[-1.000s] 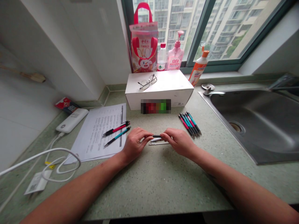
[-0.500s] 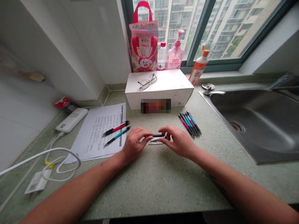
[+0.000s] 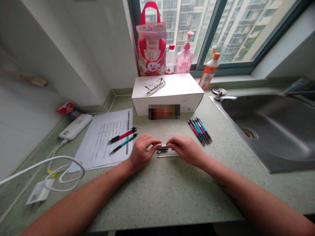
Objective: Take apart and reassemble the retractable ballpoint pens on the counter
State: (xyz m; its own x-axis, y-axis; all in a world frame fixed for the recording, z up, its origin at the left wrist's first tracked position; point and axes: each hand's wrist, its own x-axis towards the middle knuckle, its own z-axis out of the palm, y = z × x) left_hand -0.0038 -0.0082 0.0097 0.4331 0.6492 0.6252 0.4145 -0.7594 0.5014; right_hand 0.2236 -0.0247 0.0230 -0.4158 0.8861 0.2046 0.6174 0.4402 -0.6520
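Note:
Both my hands meet over the green counter [image 3: 172, 193]. My left hand [image 3: 141, 152] and my right hand [image 3: 188, 150] each pinch an end of a short black-and-white pen part [image 3: 162, 147] held between their fingertips. Just below it a thin pen refill [image 3: 168, 156] lies loose on the counter. Two pens [image 3: 123, 137], one red and one teal, rest on a printed sheet [image 3: 103, 139] to the left. A bunch of several red and teal pens [image 3: 199, 130] lies to the right of my hands.
A white box [image 3: 168, 93] with glasses [image 3: 155, 86] on top stands behind my hands. Bag, bottles and a pump dispenser line the window sill. A steel sink [image 3: 268, 127] fills the right. A power bank [image 3: 75, 126] and white cable [image 3: 49, 170] lie left.
My hands have closed in on each other, so the visible pen part between them is shorter. The refill now lies apart below them on the counter.

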